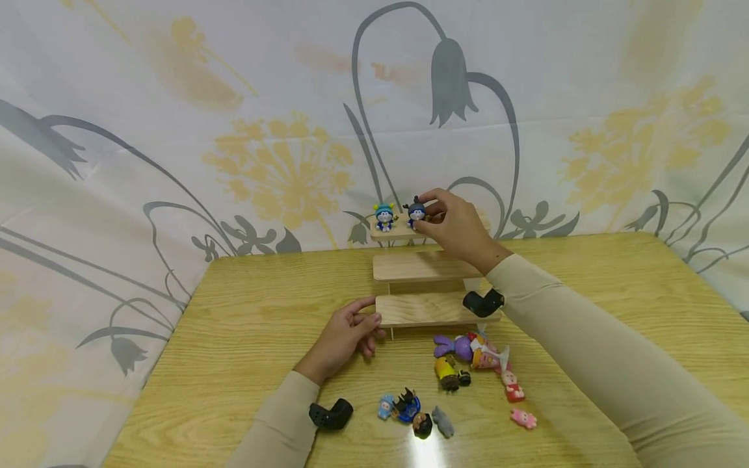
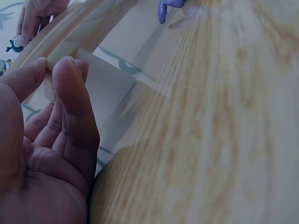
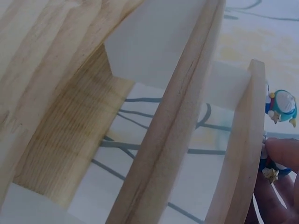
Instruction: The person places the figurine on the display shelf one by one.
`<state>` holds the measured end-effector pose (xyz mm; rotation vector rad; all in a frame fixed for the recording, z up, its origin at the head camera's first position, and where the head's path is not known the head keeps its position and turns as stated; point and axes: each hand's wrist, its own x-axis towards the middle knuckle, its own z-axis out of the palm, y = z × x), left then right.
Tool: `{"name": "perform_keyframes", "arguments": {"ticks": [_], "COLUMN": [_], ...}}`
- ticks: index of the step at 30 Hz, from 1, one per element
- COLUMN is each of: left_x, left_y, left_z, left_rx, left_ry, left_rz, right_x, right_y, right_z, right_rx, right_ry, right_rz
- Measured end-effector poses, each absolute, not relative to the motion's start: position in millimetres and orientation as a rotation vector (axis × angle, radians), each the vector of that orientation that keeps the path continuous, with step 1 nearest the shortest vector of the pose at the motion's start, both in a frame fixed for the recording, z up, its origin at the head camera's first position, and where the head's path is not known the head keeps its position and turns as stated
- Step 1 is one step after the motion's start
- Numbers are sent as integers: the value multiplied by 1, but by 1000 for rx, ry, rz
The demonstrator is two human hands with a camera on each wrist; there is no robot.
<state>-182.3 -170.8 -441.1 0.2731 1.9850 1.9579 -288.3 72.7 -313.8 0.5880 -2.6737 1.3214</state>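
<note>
My right hand (image 1: 459, 224) pinches a small figurine with a dark horned hat (image 1: 416, 213) at the top tier of a three-step wooden display stand (image 1: 430, 309). In the right wrist view, that figurine (image 3: 272, 170) is right at the top board's edge, partly covered by the fingers. Beside it on the same tier sits a similar figurine with a teal hat and yellow knobs (image 1: 384, 218). My left hand (image 1: 348, 335) grips the left end of the lowest tier; in the left wrist view, its thumb (image 2: 70, 88) and a finger close on the board's corner.
Several toy figures lie on the wooden table (image 1: 246, 325) before the stand: a purple one (image 1: 462, 348), a yellow-and-brown one (image 1: 446, 374), a red-clothed one (image 1: 513, 388), a pink one (image 1: 523, 418) and a grey one (image 1: 443, 422). A patterned curtain (image 1: 281, 97) hangs behind.
</note>
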Motion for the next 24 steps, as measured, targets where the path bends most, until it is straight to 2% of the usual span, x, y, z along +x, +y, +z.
{"name": "perform_keyframes", "arguments": {"ticks": [24], "left_x": [-183], "left_y": [-170], "left_z": [-441], "left_rx": [254], "left_ry": [1990], "left_rz": [1953], "right_x": [-285], "right_y": [78], "right_z": [-317], "right_rx": [702], "right_ry": [-2657], "right_rz": [1196]}}
